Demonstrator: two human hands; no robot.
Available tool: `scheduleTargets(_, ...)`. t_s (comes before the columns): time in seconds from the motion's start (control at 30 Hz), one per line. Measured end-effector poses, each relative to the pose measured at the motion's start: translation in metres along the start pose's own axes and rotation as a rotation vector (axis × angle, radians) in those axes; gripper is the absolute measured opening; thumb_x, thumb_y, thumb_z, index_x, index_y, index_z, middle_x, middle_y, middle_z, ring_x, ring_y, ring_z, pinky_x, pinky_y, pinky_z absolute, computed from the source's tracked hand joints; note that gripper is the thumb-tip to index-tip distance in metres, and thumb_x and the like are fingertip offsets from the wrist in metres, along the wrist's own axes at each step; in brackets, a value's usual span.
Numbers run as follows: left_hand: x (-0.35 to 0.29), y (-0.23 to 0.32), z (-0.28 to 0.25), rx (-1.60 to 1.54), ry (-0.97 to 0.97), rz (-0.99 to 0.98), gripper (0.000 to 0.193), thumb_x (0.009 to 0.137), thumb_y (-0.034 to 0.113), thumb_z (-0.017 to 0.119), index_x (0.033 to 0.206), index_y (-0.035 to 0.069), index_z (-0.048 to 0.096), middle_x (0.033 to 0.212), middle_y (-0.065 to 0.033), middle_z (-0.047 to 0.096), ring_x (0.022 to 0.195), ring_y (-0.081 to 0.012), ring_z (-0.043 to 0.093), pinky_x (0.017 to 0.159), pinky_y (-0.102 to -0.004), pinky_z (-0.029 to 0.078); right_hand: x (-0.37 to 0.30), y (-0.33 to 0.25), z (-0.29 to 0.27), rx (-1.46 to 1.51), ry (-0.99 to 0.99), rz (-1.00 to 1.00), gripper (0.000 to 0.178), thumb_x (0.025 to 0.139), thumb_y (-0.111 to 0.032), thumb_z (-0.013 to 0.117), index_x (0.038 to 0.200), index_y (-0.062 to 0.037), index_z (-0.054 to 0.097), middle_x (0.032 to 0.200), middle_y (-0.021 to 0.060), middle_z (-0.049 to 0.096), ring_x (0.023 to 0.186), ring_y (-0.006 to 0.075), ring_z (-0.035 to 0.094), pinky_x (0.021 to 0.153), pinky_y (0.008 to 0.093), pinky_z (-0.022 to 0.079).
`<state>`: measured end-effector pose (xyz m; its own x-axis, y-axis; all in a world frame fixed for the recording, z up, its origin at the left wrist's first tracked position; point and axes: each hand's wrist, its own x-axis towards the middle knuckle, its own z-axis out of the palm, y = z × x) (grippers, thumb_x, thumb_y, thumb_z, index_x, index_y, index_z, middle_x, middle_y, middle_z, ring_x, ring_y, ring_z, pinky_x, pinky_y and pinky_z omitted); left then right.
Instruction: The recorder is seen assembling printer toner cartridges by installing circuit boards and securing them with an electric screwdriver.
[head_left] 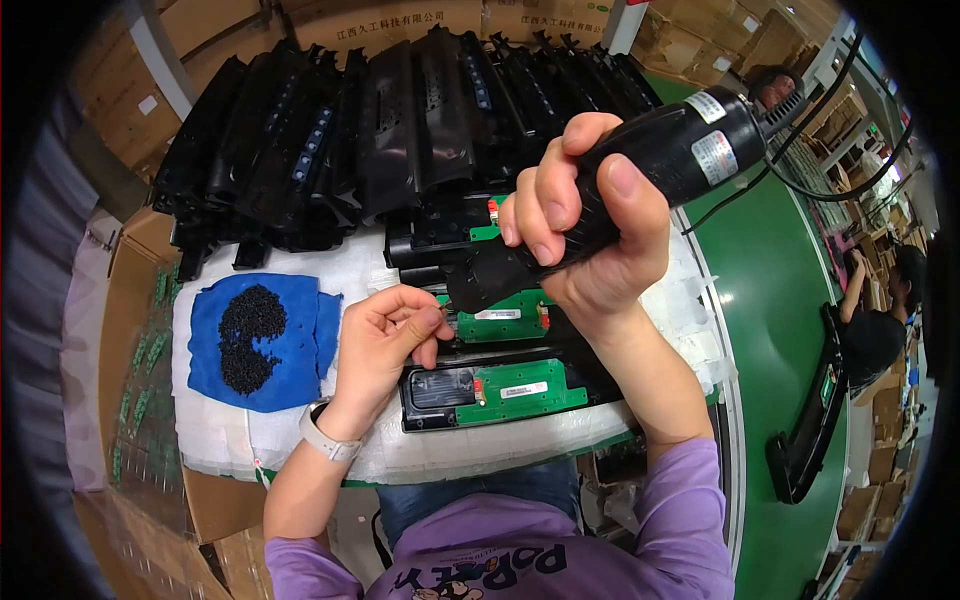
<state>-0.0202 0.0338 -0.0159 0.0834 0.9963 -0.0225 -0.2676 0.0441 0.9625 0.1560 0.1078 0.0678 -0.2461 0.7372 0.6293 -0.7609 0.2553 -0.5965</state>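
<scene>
My right hand (610,215) is wrapped round a black corded electric screwdriver (715,135), its nose slanting down to the left over the black housings. By that nose, my left hand (385,335) has thumb and fingers pinched together; whatever is between them is too small to make out. Beneath both hands lies a green circuit board (515,328) in a black plastic housing. Nearer to me, another green circuit board (535,392) sits in its own long black housing (425,408). To the left, a heap of tiny black screws (245,365) rests on a blue cloth (205,335).
Many black plastic housings (400,130) stand stacked along the table's far side. White padding (400,455) covers the table. The screwdriver's cable (800,195) loops at the right. Beyond the green floor strip (770,290), a co-worker (880,320) is near another black housing (810,430). Cardboard boxes (400,25) stand behind.
</scene>
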Motion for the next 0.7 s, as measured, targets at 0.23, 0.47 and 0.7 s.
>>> scheduleTargets(0.23, -0.003, 0.0, 0.004, -0.036, -0.036, -0.015, 0.013, 0.09, 0.01, 0.057, 0.089, -0.002, 0.059, 0.074, -0.0106, 0.065, 0.048, -0.008, 0.053, 0.045, -0.0176, 0.04, 0.003, 0.003, -0.003, 0.057, 0.164, 0.065, 0.022, 0.089, -0.027, 0.047, 0.096, -0.0072, 0.052, 0.062, 0.002, 0.048, 0.045, 0.0133, 0.045, 0.054, 0.0336, 0.044)
scheduleTargets(0.47, -0.004, -0.005, 0.002, -0.001, -0.091, -0.062, 0.014, 0.091, 0.012, 0.057, 0.088, -0.002, 0.059, 0.072, -0.0102, 0.064, 0.048, -0.0094, 0.055, 0.044, -0.0179, 0.04, 0.004, 0.004, -0.002, -0.062, 0.212, 0.161, 0.019, 0.087, -0.025, 0.049, 0.093, -0.0071, 0.052, 0.06, 0.002, 0.047, 0.045, 0.0132, 0.045, 0.053, 0.0328, 0.043)
scheduleTargets(0.7, -0.002, -0.002, 0.008, 0.09, 0.103, 0.027, 0.024, 0.095, 0.02, 0.049, 0.091, -0.002, 0.058, 0.079, -0.0106, 0.064, 0.058, -0.0111, 0.059, 0.052, -0.0194, 0.043, 0.004, 0.01, -0.012, -0.032, 0.202, 0.209, 0.02, 0.087, -0.024, 0.049, 0.093, -0.0045, 0.051, 0.059, 0.0028, 0.047, 0.044, 0.0136, 0.045, 0.051, 0.033, 0.043)
